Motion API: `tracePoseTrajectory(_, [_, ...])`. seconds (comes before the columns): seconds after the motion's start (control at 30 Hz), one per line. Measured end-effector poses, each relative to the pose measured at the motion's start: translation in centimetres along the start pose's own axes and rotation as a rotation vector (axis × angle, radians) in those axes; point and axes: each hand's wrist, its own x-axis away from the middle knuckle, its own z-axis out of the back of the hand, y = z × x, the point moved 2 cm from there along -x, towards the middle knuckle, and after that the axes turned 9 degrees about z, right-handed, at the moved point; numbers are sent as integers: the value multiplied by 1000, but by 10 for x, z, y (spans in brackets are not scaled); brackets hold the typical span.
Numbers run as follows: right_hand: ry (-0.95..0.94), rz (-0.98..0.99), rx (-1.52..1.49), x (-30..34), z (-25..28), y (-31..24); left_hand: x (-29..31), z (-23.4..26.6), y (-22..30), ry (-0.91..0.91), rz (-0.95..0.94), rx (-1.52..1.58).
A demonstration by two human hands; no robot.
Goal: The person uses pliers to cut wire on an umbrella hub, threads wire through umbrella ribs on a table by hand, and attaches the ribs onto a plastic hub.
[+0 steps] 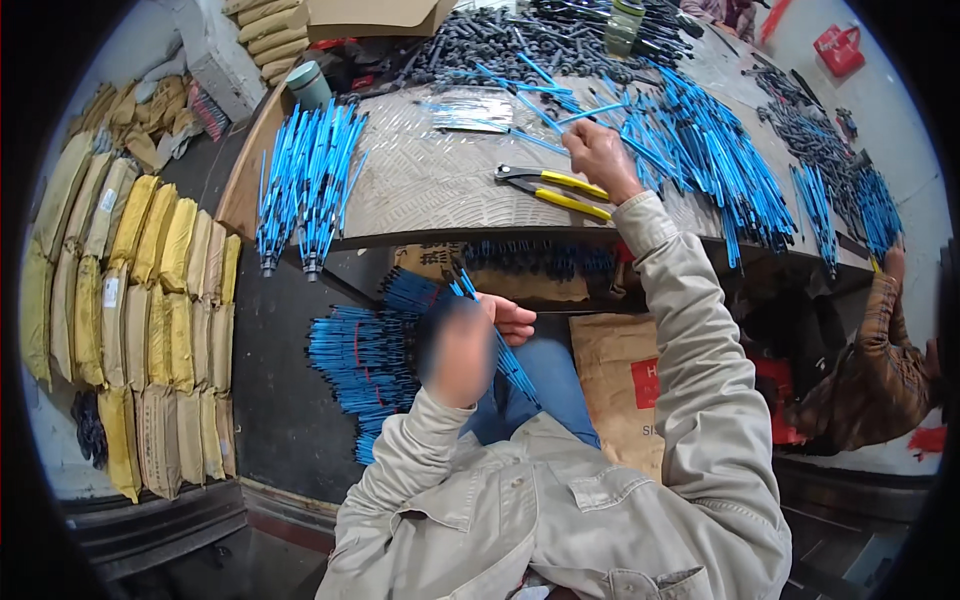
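Observation:
My left hand (478, 345), partly blurred, is over my lap with its fingers curled round a few thin blue rods (517, 375) with black ends. The rods slant down across my jeans. Stretched out over the table, my right hand (602, 162) is closed at the end of a blue rod (540, 112) pointing away to the left. Other loose blue rods cross just beyond the knuckles. Close beneath that hand lie pincers (550, 188) with yellow handles and a dark head. A large pile of blue rods (715, 155) spreads to its right.
Blue rods (308, 180) lie in a heap at the table's left, near a lidded cup (309, 85). Black parts (490, 45) cover the back, with a bottle (623, 28) among them. Bundled rods (360, 365) sit below left. Wrapped packages (130, 290) are stacked left. Another person (880, 360) works at right.

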Motion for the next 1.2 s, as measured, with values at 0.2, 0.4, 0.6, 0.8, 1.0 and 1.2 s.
tracePoseTrajectory(0.2, [170,278,99,47,-43,-33,1,23,3,116,-61,47])
tracePoseTrajectory(0.4, [241,293,106,132,-34,-93,-8,45,38,472,-381,276])
tracePoseTrajectory(0.6, [90,489,109,193,-47,-126,-18,51,65,431,-432,296])
tracePoseTrajectory(0.8, [40,511,82,215,-51,-124,-22,59,52,412,-485,211])
tracePoseTrajectory(1.0, [-279,294,-378,184,-31,-97,1,59,70,360,-534,287])
tracePoseTrajectory(1.2, [343,-6,251,46,85,58,51,26,98,109,-566,150])
